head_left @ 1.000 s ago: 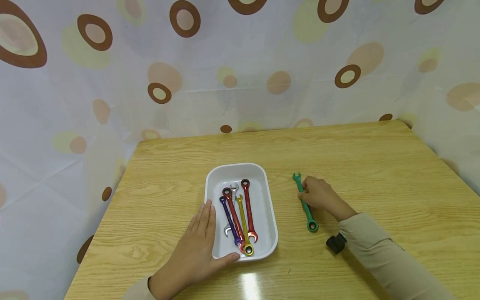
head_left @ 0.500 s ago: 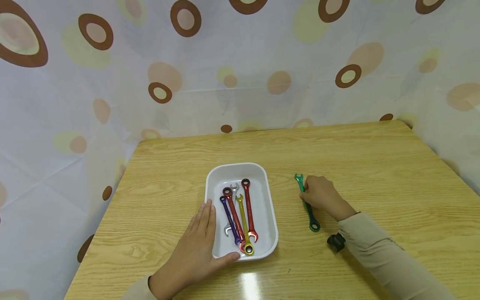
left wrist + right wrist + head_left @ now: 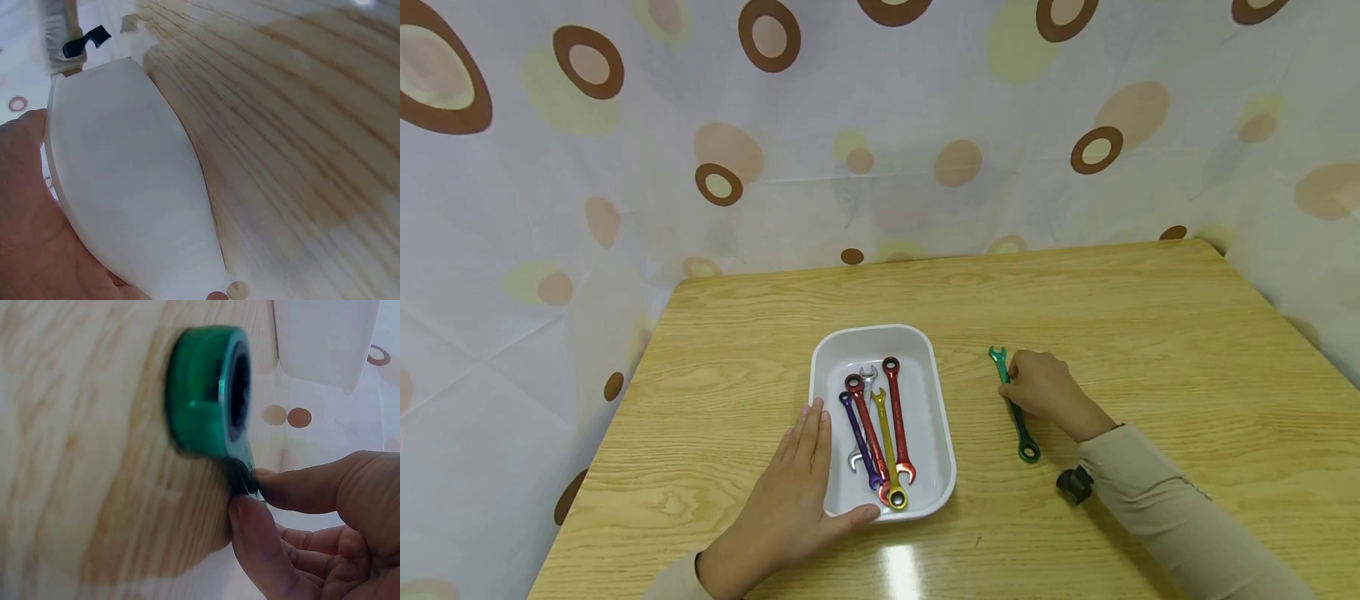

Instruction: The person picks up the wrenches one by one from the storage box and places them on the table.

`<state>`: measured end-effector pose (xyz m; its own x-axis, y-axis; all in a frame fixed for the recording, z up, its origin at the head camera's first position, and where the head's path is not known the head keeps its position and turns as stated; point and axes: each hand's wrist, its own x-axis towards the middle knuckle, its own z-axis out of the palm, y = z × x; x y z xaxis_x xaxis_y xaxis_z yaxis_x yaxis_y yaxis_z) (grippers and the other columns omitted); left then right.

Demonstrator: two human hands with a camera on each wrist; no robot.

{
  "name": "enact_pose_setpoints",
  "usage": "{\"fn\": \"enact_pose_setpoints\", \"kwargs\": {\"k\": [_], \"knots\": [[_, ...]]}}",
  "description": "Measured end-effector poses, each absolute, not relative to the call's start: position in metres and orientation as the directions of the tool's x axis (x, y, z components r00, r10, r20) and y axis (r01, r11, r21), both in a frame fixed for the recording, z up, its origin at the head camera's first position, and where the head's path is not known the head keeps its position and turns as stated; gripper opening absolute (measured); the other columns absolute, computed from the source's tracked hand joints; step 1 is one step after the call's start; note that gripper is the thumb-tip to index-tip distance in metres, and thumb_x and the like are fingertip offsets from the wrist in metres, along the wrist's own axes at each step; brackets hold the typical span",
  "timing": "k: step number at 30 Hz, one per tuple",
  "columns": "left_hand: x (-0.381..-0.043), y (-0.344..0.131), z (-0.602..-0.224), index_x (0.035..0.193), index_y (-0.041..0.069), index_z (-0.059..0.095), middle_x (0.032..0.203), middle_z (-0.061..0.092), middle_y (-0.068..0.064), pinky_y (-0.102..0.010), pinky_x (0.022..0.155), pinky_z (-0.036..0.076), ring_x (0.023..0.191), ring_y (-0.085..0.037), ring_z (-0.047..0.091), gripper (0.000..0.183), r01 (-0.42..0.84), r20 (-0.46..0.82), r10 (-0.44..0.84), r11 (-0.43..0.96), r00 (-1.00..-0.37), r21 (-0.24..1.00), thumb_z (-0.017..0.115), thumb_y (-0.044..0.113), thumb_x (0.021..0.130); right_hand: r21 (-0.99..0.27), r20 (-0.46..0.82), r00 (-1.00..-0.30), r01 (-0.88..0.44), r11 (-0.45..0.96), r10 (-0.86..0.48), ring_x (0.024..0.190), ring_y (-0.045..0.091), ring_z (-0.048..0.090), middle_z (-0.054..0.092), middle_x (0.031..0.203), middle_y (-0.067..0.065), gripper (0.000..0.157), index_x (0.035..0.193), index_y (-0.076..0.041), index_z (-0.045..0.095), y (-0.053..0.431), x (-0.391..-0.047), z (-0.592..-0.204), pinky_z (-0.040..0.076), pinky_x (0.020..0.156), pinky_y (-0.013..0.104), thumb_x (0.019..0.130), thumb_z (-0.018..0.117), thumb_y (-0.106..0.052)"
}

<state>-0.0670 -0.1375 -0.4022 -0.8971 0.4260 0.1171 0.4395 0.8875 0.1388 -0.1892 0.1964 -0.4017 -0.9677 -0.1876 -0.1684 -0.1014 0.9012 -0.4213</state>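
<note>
My right hand (image 3: 1047, 387) pinches a green ratcheting combination wrench (image 3: 1018, 427) by its shaft, right of the white tray (image 3: 946, 450). In the right wrist view, thumb and forefinger meet on the shaft behind the green ring end (image 3: 203, 394). With straight fingers, my left hand (image 3: 790, 492) lies along the tray's left side, its thumb across the front rim. The left wrist view has the tray's outer wall (image 3: 125, 162) against the palm. Inside the tray lie a purple wrench (image 3: 859, 442), two red ones, a yellow wrench (image 3: 884, 433) and a partly covered silver wrench (image 3: 855, 460).
The wooden table (image 3: 1120, 317) reaches back to a patterned curtain (image 3: 895, 125), which hangs along the far side and both flanks. A black wrist device (image 3: 1075, 485) sits at the right sleeve. Wood surface separates the tray from the green wrench.
Over the second, the green wrench has shifted slightly right and rolled a little in my right hand's pinch. My left hand and the tray have stayed put.
</note>
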Motion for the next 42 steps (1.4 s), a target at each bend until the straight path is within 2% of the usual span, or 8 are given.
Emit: {"fn": "enact_pose_setpoints", "kwargs": {"k": [6, 14, 20, 27, 35, 42], "knots": [[-0.066, -0.138, -0.401, 0.149, -0.008, 0.017, 0.157, 0.011, -0.024, -0.046, 0.114, 0.025, 0.145, -0.035, 0.013, 0.116, 0.437, 0.111, 0.425, 0.888, -0.899, 0.141, 0.043, 0.081, 0.079, -0.426, -0.171, -0.967, -0.100, 0.899, -0.188, 0.059, 0.017, 0.058, 0.064, 0.074, 0.010, 0.032, 0.102, 0.012, 0.060, 0.197, -0.188, -0.402, 0.049, 0.058, 0.034, 0.088, 0.066, -0.016], [-0.066, -0.137, -0.400, 0.149, -0.008, 0.017, 0.158, 0.010, -0.023, -0.046, 0.114, 0.024, 0.145, -0.035, 0.013, 0.116, 0.433, 0.105, 0.422, 0.890, -0.901, 0.141, 0.041, 0.081, 0.079, -0.448, -0.135, -0.972, -0.114, 0.887, -0.193, 0.056, 0.016, 0.056, 0.064, 0.070, 0.008, 0.035, 0.104, 0.012, 0.061, 0.200, -0.187, -0.401, 0.045, 0.050, 0.028, 0.087, 0.066, -0.018], [-0.066, -0.137, -0.400, 0.149, -0.008, 0.019, 0.157, 0.011, -0.024, -0.046, 0.114, 0.024, 0.145, -0.036, 0.014, 0.116, 0.431, 0.110, 0.419, 0.892, -0.901, 0.133, 0.042, 0.081, 0.079, -0.531, -0.027, -0.970, -0.191, 0.826, -0.242, 0.067, 0.021, 0.063, 0.068, 0.087, 0.017, 0.036, 0.107, 0.009, 0.062, 0.195, -0.184, -0.380, 0.051, 0.057, 0.035, 0.091, 0.063, -0.023], [-0.066, -0.137, -0.400, 0.148, -0.009, 0.021, 0.157, 0.013, -0.024, -0.046, 0.114, 0.024, 0.145, -0.037, 0.016, 0.115, 0.439, 0.121, 0.425, 0.889, -0.897, 0.129, 0.044, 0.080, 0.079, -0.615, 0.056, -0.957, -0.258, 0.745, -0.285, 0.079, 0.023, 0.063, 0.068, 0.091, 0.012, 0.032, 0.109, 0.001, 0.064, 0.156, -0.174, -0.343, 0.051, 0.064, 0.035, 0.092, 0.063, -0.026], [-0.067, -0.135, -0.400, 0.149, -0.007, 0.019, 0.158, 0.010, -0.022, -0.045, 0.115, 0.023, 0.146, -0.034, 0.011, 0.115, 0.424, 0.091, 0.415, 0.893, -0.905, 0.151, 0.038, 0.082, 0.079, -0.619, 0.042, -0.923, -0.325, 0.715, -0.383, 0.070, 0.015, 0.061, 0.067, 0.083, 0.006, 0.027, 0.104, -0.001, 0.065, 0.108, -0.167, -0.339, 0.049, 0.057, 0.026, 0.089, 0.067, -0.024], [-0.067, -0.136, -0.400, 0.148, -0.008, 0.022, 0.157, 0.012, -0.024, -0.046, 0.114, 0.024, 0.145, -0.035, 0.013, 0.113, 0.442, 0.112, 0.430, 0.885, -0.896, 0.143, 0.044, 0.079, 0.080, -0.605, -0.008, -0.919, -0.309, 0.733, -0.394, 0.055, 0.011, 0.053, 0.060, 0.068, 0.002, 0.024, 0.099, 0.000, 0.065, 0.076, -0.167, -0.357, 0.043, 0.046, 0.021, 0.088, 0.069, -0.020]]}}
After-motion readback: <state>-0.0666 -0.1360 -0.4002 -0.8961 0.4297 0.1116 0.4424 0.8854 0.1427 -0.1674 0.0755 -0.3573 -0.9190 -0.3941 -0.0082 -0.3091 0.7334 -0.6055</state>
